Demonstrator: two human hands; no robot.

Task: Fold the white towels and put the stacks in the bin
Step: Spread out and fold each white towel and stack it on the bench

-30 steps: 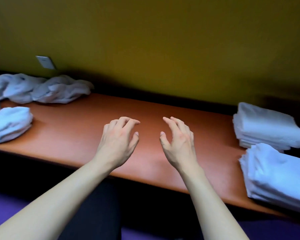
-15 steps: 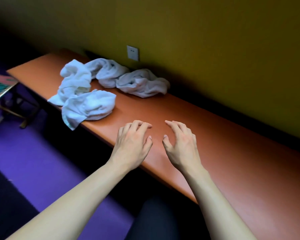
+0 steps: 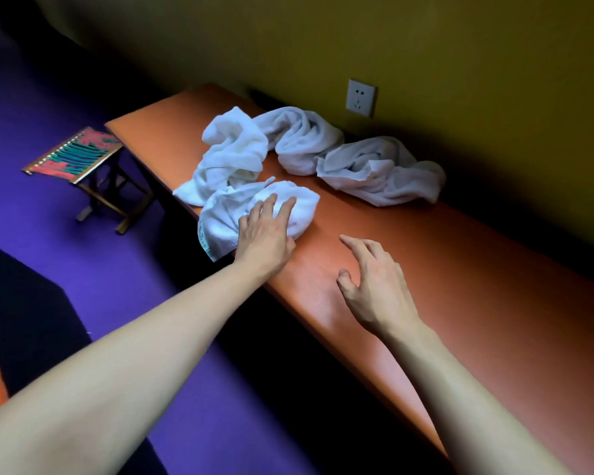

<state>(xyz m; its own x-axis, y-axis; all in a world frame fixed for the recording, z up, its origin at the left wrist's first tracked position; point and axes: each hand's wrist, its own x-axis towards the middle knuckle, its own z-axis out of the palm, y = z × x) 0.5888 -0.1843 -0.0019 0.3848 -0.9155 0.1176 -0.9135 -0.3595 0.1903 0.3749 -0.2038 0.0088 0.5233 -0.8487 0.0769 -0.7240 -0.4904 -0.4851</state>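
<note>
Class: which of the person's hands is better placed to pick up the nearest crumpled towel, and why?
Left. The left hand already rests on the nearest crumpled towel at the bench edge; the right hand hovers over bare bench, apart from it.

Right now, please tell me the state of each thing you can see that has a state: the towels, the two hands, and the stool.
Nearest towel: crumpled, unfolded, at the table edge.
Other towels: crumpled, unfolded, near the wall.
Left hand: open, fingers resting on the nearest towel.
Right hand: open, holding nothing, over the table.
Folding stool: unfolded, standing on the floor.
</note>
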